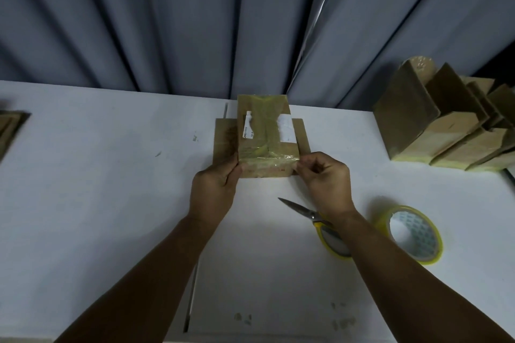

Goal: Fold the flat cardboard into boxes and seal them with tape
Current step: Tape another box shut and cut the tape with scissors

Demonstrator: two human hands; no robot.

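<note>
A small folded cardboard box [264, 131] stands in the middle of the white table [111, 175], its top covered with clear yellowish tape and white label scraps. My left hand [216, 189] grips its near left corner. My right hand [326, 178] pinches the tape at the near right corner. Under the box lies a flat cardboard piece [224, 139]. Yellow-handled scissors [303, 211] lie just behind my right wrist, and a roll of clear tape [412, 234] sits to their right.
Several folded, taped boxes [446, 125] are stacked at the table's right back. Flat cardboard [11, 128] shows at the left edge. Grey curtains [195, 22] hang behind the table. A seam [193, 289] runs through the tabletop near me.
</note>
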